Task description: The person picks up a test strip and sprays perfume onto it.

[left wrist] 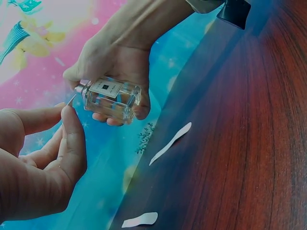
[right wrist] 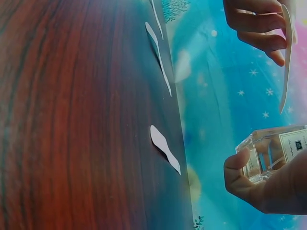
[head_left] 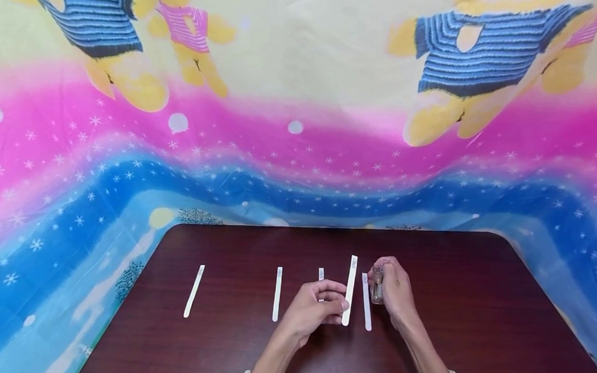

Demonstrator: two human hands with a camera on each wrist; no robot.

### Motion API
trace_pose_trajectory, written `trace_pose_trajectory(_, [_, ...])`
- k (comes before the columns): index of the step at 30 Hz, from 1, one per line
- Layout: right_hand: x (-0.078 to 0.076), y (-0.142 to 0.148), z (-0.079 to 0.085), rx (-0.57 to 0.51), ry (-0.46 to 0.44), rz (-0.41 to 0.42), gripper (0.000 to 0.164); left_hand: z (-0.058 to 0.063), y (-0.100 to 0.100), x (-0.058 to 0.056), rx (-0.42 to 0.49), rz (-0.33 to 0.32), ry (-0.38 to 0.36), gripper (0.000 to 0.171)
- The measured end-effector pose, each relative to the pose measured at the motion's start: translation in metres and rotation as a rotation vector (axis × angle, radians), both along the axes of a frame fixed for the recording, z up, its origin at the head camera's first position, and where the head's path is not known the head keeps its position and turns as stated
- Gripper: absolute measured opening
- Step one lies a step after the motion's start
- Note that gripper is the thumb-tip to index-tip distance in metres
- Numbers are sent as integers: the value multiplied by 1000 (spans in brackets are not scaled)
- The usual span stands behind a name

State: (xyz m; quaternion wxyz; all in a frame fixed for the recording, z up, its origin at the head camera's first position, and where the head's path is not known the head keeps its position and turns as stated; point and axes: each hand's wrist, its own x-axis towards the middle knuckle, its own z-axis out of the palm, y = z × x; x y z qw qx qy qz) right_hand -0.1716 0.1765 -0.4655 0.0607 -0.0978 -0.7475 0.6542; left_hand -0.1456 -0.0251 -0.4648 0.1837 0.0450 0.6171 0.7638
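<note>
Between thumb and fingers, my left hand pinches a white paper scent strip near its rounded lower end. The strip stands nearly upright, with small dark print at its top. My right hand grips a clear glass perfume bottle with a pale label, a finger bent at its spray top. In the left wrist view the spray top lies close to the strip's edge. The right wrist view shows the strip beyond the bottle. Just left of the bottle, another paper strip lies on the table.
More paper strips lie spaced apart on the dark wooden table: one far left, one in the middle, and one partly hidden behind my left hand. A printed cloth hangs around the table's far and side edges.
</note>
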Motion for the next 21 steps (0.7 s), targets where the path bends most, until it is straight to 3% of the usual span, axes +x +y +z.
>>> trace_pose_trajectory(8, [1, 3, 4, -77, -46, 17, 36, 1, -3, 1, -9, 1, -3, 31])
trace_pose_trajectory(21, [3, 6, 11, -67, -27, 29, 38, 0, -11, -1, -35, 8, 15, 32])
